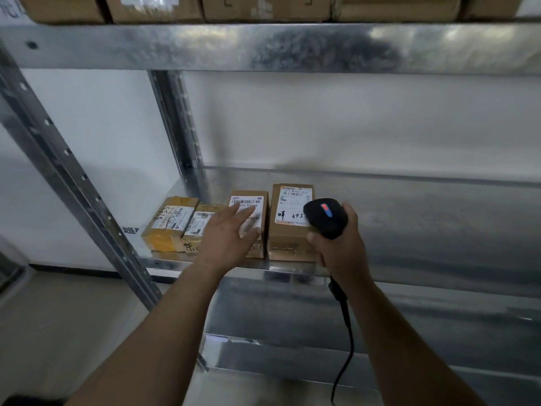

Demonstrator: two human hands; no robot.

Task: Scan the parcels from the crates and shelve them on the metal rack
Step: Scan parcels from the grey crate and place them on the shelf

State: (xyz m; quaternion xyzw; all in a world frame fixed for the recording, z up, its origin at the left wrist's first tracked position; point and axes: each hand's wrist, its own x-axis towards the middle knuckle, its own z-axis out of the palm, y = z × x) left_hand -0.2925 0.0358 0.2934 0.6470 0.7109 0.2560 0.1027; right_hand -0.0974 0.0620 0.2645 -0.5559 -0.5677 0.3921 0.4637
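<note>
Four parcels [168, 224] on rack shelf [409, 224] — left hand [228, 238] fingers [243, 213] straight over third parcel [262, 205]; right hand [342, 250] grips scanner [325, 215].

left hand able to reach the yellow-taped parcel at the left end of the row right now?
Probably yes. The left hand holds nothing and hangs over the third parcel; the yellow-taped parcel sits two places to its left, top exposed, with nothing above or in front of it.
</note>
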